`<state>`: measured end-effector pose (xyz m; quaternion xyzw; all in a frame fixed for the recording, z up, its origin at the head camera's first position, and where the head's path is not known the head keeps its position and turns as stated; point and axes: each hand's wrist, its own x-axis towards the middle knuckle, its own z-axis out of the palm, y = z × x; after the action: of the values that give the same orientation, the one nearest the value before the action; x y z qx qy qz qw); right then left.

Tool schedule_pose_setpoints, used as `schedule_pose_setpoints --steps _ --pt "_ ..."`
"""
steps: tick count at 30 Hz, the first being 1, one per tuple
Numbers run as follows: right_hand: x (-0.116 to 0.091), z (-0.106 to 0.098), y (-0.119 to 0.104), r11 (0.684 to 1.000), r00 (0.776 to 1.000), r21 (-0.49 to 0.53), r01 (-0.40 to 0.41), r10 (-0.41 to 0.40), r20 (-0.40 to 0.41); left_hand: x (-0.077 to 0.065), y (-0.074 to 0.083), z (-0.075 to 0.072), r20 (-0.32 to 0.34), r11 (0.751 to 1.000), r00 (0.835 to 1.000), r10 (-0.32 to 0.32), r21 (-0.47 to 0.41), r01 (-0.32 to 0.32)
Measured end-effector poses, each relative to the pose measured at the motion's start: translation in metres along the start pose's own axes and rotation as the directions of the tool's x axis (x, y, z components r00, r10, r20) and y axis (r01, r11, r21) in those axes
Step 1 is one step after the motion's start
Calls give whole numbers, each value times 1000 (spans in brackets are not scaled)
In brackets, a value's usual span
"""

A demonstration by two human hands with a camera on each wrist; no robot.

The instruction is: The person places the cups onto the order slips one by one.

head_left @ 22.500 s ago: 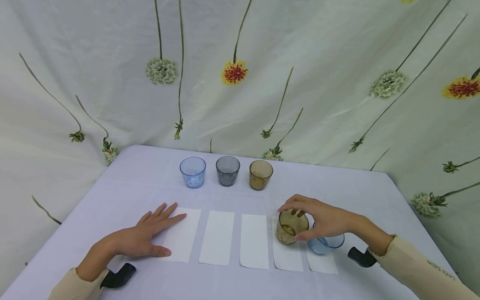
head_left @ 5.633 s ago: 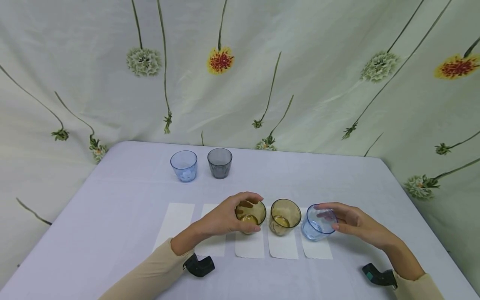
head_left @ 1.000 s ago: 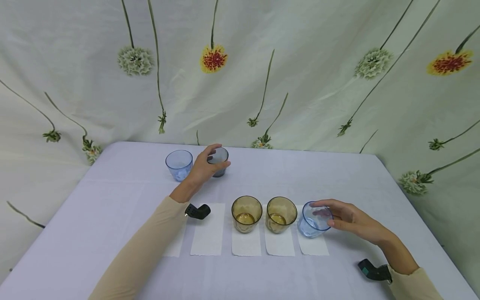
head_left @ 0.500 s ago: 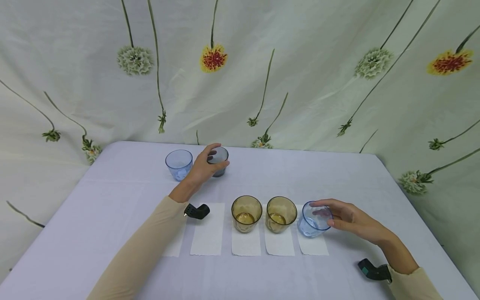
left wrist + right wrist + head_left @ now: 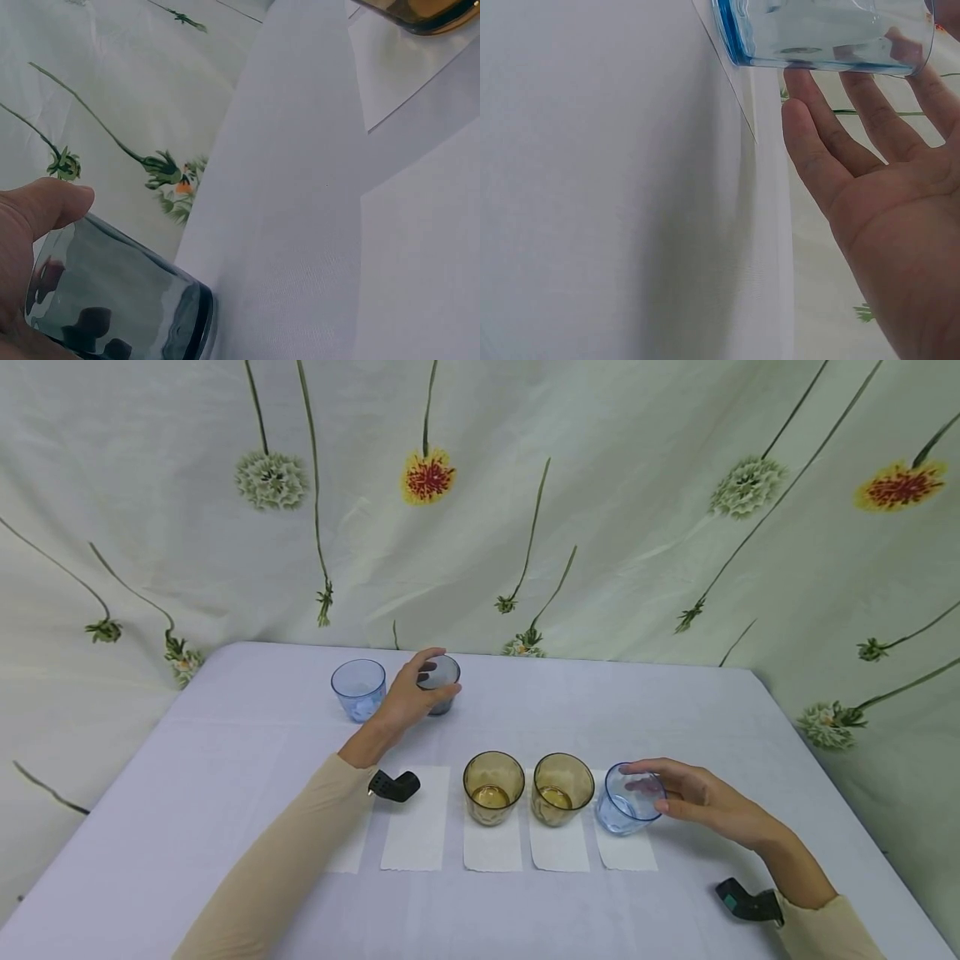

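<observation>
At the back of the table, my left hand (image 5: 405, 697) grips a grey glass tumbler (image 5: 446, 670), thumb on the near side and fingers round the far side. The left wrist view shows the grey tumbler (image 5: 142, 281) close up, its base at or just above the cloth; which one, I cannot tell. My right hand (image 5: 712, 802) holds a blue tumbler (image 5: 621, 806) at its rim between thumb and fingers, on the rightmost white paper (image 5: 628, 853). Two amber tumblers, one on the middle paper (image 5: 491, 793) and one to its right (image 5: 559, 797), stand upright beside it.
Another blue tumbler (image 5: 358, 689) stands just left of my left hand. Below my left wrist lies a white paper strip (image 5: 415, 835) bearing no glass, and a further strip (image 5: 348, 852) is partly under the sleeve. A flowered cloth (image 5: 480, 568) hangs behind the table.
Earlier, my left hand placed an amber tumbler on the middle paper, then reached back to the grey one. In the last half second the grey tumbler shifts slightly right; my right hand stays still.
</observation>
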<state>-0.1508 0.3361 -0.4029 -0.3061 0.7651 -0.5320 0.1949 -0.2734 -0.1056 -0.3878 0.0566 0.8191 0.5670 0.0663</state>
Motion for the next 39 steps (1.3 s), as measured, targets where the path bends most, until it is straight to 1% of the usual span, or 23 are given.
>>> schedule_pose_setpoints --steps 6,9,14,20,29,34,39 --pt "0 0 0 1000 1000 1 2 -2 -2 -3 1 -2 -1 999 999 42 -10 -42" --pt "0 1 0 1000 1000 2 0 0 -1 -6 2 -4 1 999 999 47 -11 -47" --pt "0 1 -2 1000 1000 -5 -2 1 -6 -15 5 -5 9 999 999 48 -16 -48" --pt "0 2 -3 1000 1000 1 -10 10 -6 -27 13 -6 27 998 998 56 -15 -55" --pt "0 1 -2 1000 1000 1 -7 7 -4 -46 24 -10 42 994 993 107 -3 -107" --pt "-1 1 -3 1000 1000 0 -17 17 -11 -56 29 -11 52 995 994 99 20 -100" --pt "0 2 -4 1000 1000 15 -17 18 -4 -66 28 -12 74 995 993 92 30 -95"
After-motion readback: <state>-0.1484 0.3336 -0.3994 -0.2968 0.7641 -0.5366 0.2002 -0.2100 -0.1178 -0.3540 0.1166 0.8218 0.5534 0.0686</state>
